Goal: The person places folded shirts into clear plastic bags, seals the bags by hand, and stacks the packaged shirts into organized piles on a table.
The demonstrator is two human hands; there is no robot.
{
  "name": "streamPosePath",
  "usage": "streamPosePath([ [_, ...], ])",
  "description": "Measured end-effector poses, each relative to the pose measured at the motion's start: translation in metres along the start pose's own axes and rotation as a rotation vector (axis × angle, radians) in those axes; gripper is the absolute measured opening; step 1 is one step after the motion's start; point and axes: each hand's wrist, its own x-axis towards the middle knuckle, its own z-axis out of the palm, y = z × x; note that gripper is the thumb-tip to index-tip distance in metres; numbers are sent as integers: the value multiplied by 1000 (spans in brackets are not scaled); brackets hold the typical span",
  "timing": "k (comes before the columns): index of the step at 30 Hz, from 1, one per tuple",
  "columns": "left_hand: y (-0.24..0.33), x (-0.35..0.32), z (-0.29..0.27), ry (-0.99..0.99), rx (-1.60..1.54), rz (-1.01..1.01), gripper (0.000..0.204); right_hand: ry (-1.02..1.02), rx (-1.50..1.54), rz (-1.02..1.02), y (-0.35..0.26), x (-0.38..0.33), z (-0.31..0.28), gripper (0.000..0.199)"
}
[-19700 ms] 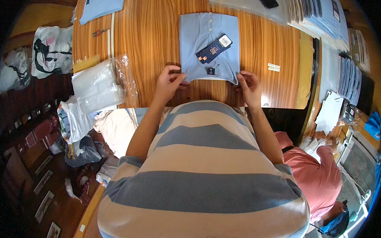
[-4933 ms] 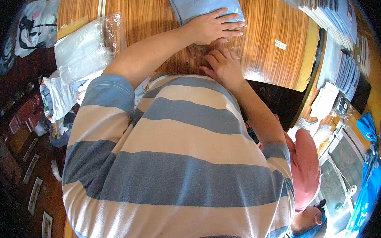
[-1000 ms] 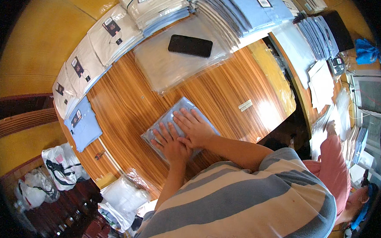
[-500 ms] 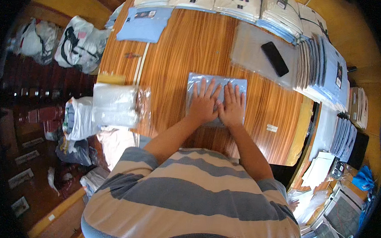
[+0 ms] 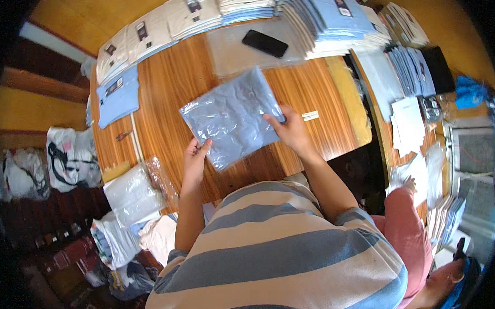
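A folded light-blue garment in a clear plastic bag [image 5: 232, 118] is held up over the wooden table [image 5: 176, 79], tilted, its plastic shining. My left hand [image 5: 195, 159] pinches its near left edge, thumb on top. At the right edge, my right hand [image 5: 290, 126] grips it with the thumb on top and the other fingers mostly hidden beneath. On the far side lies a black phone [image 5: 265, 43] on a sheaf of flat clear bags [image 5: 224, 51].
Stacks of folded white garments [image 5: 153, 31] line the far edge, with blue ones [image 5: 331, 17] at far right. A folded blue garment [image 5: 119, 96] and clear plastic bags [image 5: 132, 193] lie at left. To my right, a person in pink [image 5: 404, 222] reaches over a side table.
Both hands lay flat on the bagged garment; now they grip its edges and have lifted and turned it. The view has swung right, bringing the person in pink further into sight.
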Motion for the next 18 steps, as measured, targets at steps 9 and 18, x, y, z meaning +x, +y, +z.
streamPosePath([
  [9, 22, 15, 151, -519, -343, -353, 85, 145, -830, -423, -5, -123, -108, 34],
  [18, -21, 20, 179, -640, 250, -263, 55, 225, -829, -25, 66, -85, -46, 70],
])
